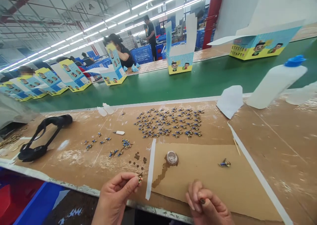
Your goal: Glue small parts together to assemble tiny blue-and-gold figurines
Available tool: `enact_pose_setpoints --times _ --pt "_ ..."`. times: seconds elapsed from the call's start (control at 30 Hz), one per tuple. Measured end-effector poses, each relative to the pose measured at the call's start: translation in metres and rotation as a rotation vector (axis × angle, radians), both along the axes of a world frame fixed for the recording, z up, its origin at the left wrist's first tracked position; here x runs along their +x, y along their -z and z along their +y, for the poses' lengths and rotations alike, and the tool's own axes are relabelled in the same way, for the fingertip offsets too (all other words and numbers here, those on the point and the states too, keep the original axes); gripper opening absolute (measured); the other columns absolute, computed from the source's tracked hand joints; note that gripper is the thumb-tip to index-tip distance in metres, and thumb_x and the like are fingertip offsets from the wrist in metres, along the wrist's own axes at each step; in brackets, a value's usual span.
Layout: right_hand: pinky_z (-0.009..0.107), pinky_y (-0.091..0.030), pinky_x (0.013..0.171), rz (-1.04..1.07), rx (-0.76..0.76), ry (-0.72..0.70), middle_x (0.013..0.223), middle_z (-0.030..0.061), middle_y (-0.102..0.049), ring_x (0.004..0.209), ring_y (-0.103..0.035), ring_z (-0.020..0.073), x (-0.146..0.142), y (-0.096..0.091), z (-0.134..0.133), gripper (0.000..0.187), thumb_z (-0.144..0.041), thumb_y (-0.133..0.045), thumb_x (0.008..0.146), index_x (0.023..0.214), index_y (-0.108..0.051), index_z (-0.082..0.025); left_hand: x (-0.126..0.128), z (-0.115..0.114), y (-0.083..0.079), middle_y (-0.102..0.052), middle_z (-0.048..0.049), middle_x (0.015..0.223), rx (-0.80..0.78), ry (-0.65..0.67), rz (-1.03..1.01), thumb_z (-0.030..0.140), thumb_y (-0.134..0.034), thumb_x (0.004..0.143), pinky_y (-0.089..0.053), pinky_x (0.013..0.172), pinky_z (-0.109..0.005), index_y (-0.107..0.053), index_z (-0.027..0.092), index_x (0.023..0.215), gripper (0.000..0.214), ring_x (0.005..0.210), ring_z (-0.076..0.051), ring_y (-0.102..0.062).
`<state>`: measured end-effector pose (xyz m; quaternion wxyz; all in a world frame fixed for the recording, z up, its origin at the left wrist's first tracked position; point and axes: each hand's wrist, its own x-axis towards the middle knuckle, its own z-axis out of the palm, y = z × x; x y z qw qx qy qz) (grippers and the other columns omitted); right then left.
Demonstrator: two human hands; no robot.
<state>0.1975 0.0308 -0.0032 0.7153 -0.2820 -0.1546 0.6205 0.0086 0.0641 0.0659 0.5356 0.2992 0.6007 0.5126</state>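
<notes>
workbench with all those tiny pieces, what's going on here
The person's left hand pinches a small multicoloured piece; the right hand holds a small brown piece near the cardboard. One blue-and-gold piece lies on it, right of a round container. Many similar pieces are spread on the bench beyond.

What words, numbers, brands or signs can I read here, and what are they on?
No text reads clearly.
Open blue-and-yellow cardboard box at the picture's right: rows of dark characters under a small red mark, too blurred to read.
Open blue-and-yellow cardboard box near the middle: cartoon figures, no readable lettering.
Row of blue-and-yellow cardboard boxes at left: any print is too small.
Translucent white plastic bottle with blue cap: no lettering visible.
</notes>
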Motion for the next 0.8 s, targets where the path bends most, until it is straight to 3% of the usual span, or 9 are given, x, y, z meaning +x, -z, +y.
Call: enact_pose_setpoints --times 0.13,0.23,0.3,0.4,0.8 --pt "0.023 -0.031 0.054 0.000 0.047 0.008 0.065 -0.0022 -0.043 0.057 -0.039 0.0065 0.005 0.004 0.006 0.018 -0.042 -0.075 0.068 0.069 -0.070 -0.025 0.027 0.007 -0.012 -0.073 0.0020 0.070 0.094 0.102 0.316 0.033 -0.079 0.058 -0.048 0.068 -0.011 -0.074 0.022 0.070 0.017 0.068 -0.009 -0.063" --pt "0.022 -0.031 0.056 0.047 -0.014 0.041 0.065 -0.0032 -0.044 0.058 -0.040 0.0057 0.003 -0.002 0.007 0.021 -0.041 -0.079 0.064 0.067 -0.070 -0.023 0.043 0.020 -0.016 -0.074 0.0027 0.080 0.322 0.215 0.560 0.030 -0.073 0.067 -0.045 0.080 -0.016 -0.073 0.026 0.072 0.006 0.083 -0.013 -0.063" --pt "0.022 -0.030 0.056 0.074 -0.023 0.053 0.063 -0.0035 -0.044 0.058 -0.040 0.0060 0.001 -0.007 0.007 0.022 -0.041 -0.080 0.062 0.067 -0.070 -0.022 0.049 0.030 -0.016 -0.073 0.0032 0.082 0.464 0.323 0.712 0.028 -0.069 0.072 -0.045 0.079 -0.018 -0.072 0.027 0.074 0.004 0.083 -0.013 -0.063" --pt "0.024 -0.030 0.056 0.092 -0.013 0.040 0.063 -0.0030 -0.045 0.060 -0.042 0.0080 -0.001 -0.010 0.007 0.023 -0.041 -0.080 0.062 0.066 -0.070 -0.022 0.054 0.042 -0.013 -0.072 0.0021 0.080 0.531 0.457 0.895 0.028 -0.063 0.078 -0.047 0.074 -0.022 -0.071 0.027 0.078 0.008 0.079 -0.015 -0.064" --pt "0.025 -0.028 0.058 0.102 -0.002 0.025 0.065 -0.0025 -0.047 0.062 -0.041 0.0098 -0.006 -0.009 0.008 0.021 -0.042 -0.080 0.061 0.066 -0.071 -0.024 0.065 0.057 -0.012 -0.071 0.0000 0.077 0.649 0.564 1.189 0.027 -0.059 0.082 -0.046 0.077 -0.030 -0.068 0.024 0.080 0.010 0.075 -0.017 -0.063"
